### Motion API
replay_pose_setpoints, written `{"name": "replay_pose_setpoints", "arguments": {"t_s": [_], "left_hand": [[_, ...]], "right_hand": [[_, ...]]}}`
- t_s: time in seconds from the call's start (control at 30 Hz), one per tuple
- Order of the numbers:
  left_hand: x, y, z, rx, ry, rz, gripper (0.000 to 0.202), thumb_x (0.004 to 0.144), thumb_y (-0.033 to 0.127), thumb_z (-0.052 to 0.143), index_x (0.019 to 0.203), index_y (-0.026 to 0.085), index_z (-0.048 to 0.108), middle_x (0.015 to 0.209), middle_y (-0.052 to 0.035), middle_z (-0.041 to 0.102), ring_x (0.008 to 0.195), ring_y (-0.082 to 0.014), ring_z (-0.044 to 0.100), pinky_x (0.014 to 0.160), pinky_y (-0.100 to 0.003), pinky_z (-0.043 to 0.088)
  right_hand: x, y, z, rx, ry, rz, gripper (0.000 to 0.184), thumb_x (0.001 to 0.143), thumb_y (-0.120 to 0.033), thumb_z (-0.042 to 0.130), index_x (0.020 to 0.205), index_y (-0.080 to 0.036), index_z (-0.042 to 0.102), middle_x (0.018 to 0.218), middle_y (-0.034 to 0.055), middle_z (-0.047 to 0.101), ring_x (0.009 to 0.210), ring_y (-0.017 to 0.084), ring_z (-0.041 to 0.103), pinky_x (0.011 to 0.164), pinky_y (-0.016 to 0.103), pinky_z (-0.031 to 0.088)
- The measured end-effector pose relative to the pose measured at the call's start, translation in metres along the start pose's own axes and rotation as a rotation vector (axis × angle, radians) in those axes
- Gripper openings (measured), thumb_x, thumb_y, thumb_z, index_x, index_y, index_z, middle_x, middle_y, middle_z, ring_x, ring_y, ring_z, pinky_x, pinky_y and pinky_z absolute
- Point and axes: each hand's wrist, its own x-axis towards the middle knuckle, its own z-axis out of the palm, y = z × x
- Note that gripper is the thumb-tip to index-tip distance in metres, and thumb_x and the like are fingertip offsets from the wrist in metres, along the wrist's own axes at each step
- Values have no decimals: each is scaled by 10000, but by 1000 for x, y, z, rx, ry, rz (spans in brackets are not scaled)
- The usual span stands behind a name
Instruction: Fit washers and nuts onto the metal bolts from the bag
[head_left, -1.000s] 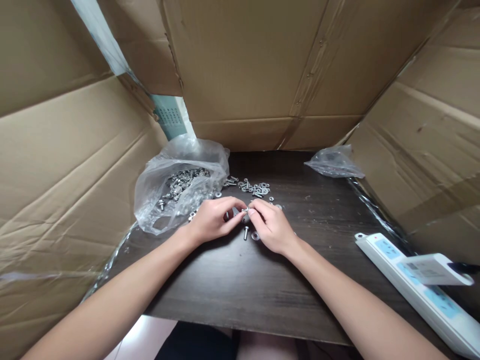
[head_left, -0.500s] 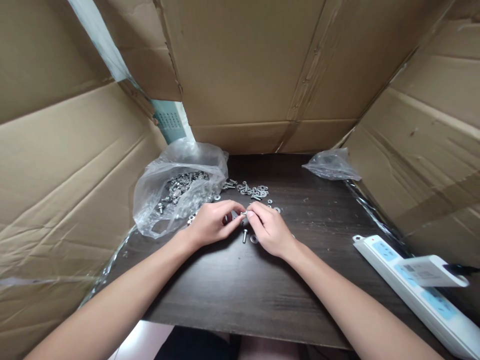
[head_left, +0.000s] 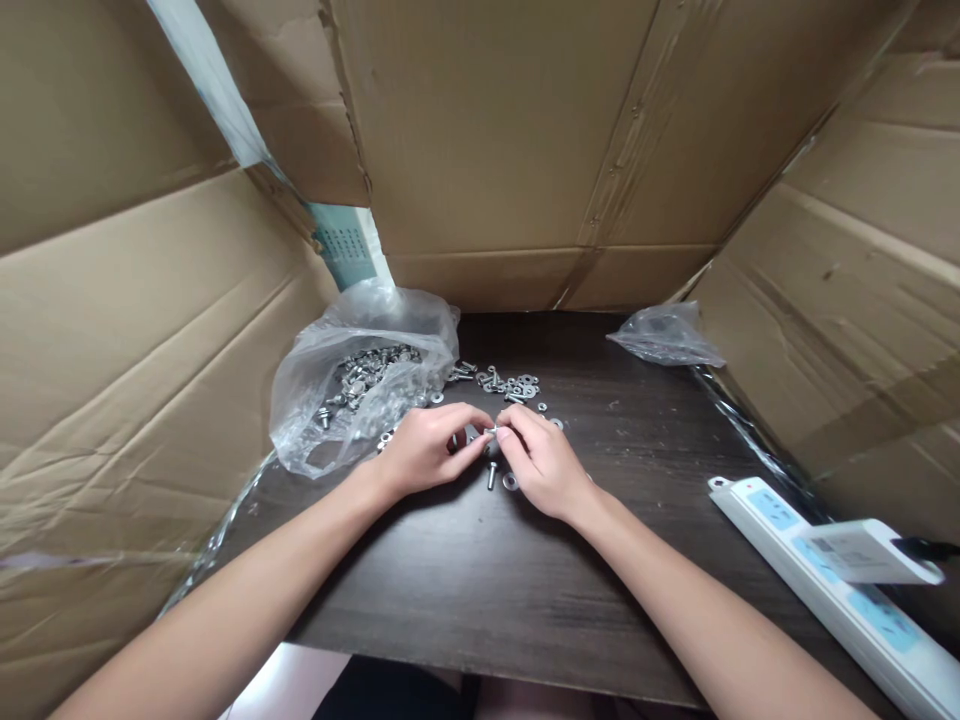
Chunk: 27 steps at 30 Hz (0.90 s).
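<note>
My left hand [head_left: 429, 447] and my right hand [head_left: 541, 458] meet fingertip to fingertip over the dark wooden table [head_left: 480, 570]. Both are pinched on one small metal bolt [head_left: 491, 432] held between them. A loose bolt [head_left: 491, 474] and a washer [head_left: 510, 482] lie on the table just below the fingers. Behind the hands is a scatter of bolts and washers [head_left: 506, 384]. A clear plastic bag [head_left: 352, 385] holding many more metal fasteners sits to the left of my left hand.
Cardboard walls [head_left: 525, 150] enclose the table at the left, back and right. A second, crumpled plastic bag [head_left: 664, 337] lies at the back right. A white power strip [head_left: 840, 585] with a plug in it runs along the right front.
The hands stay pinched together on the small bolt; only the fingertips have shifted slightly. The view has moved a little.
</note>
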Motion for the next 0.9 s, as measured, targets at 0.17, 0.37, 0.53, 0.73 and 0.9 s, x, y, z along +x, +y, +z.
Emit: {"name": "replay_pose_setpoints", "arguments": {"t_s": [0.17, 0.37, 0.53, 0.73, 0.9], "left_hand": [[1, 1, -1, 7, -2, 13, 97, 937, 230, 609, 980, 168, 670, 770, 4, 698, 559, -80, 603, 554, -204, 451], [2, 2, -3, 12, 8, 7, 96, 934, 237, 609, 960, 163, 665, 764, 3, 699, 548, -81, 598, 558, -214, 450], [0, 1, -1, 12, -10, 0, 98, 937, 234, 603, 980, 166, 659, 787, 0, 704, 571, -84, 613, 559, -210, 450], [0, 0, 0, 22, -12, 8, 113, 958, 245, 587, 995, 163, 655, 818, -6, 709, 591, -83, 615, 569, -205, 452], [1, -1, -1, 17, -13, -1, 98, 949, 235, 598, 987, 165, 655, 814, -1, 706, 586, -81, 612, 582, -206, 456]], "right_hand": [[-1, 0, 1, 19, -25, 12, 265, 1037, -273, 371, 802, -207, 473, 780, 23, 566, 706, 170, 522, 675, 296, 371], [-1, -3, -3, 23, -11, 40, 150, 1000, -256, 436, 880, -207, 512, 849, 23, 578, 734, 171, 526, 690, 300, 369], [0, -1, -2, 27, -21, 11, 147, 994, -243, 427, 872, -200, 497, 838, 23, 568, 735, 168, 520, 692, 300, 370], [0, 1, 0, 25, -22, 10, 222, 1025, -265, 388, 837, -198, 485, 812, 25, 570, 725, 164, 526, 684, 293, 371], [0, -1, -1, -10, -13, 26, 205, 1021, -269, 406, 857, -201, 509, 831, 25, 585, 733, 167, 533, 687, 297, 371]]}}
